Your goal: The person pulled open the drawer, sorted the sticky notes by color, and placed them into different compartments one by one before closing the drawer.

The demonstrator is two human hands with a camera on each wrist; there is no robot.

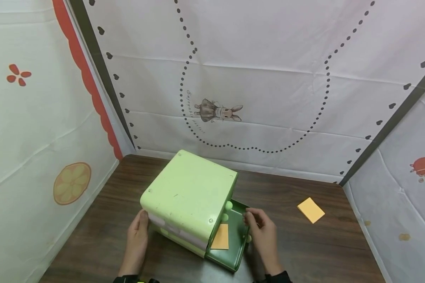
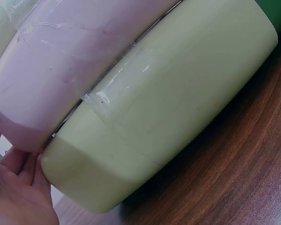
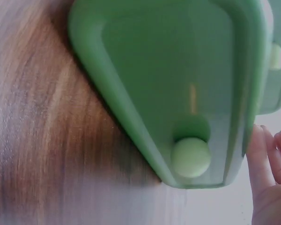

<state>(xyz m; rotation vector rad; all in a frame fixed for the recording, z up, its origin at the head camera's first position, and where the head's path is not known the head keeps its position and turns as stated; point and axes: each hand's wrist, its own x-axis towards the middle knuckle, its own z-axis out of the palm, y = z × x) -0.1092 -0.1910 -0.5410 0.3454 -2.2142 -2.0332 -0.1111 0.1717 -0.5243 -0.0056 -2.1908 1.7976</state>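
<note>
A light-green drawer box (image 1: 189, 196) stands on the table, its lowest dark-green drawer (image 1: 233, 236) pulled out at the right end. Inside that drawer lies a yellow-orange sticky note pad (image 1: 220, 237), partly under the box's edge. My left hand (image 1: 136, 239) rests against the box's left rear corner; in the left wrist view its fingers (image 2: 25, 173) reach behind the end. Loosely bent, my right hand (image 1: 263, 236) touches the drawer's outer rim. The right wrist view shows the drawer's round pale-green knob (image 3: 191, 157), with fingertips (image 3: 256, 140) beside the front's edge.
A second yellow-orange pad (image 1: 311, 210) lies on the brown wooden table (image 1: 287, 251) to the right. Pale-green knobs (image 1: 228, 205) of upper drawers stick out above the open one. Printed white cloth walls (image 1: 262, 106) enclose the back and both sides.
</note>
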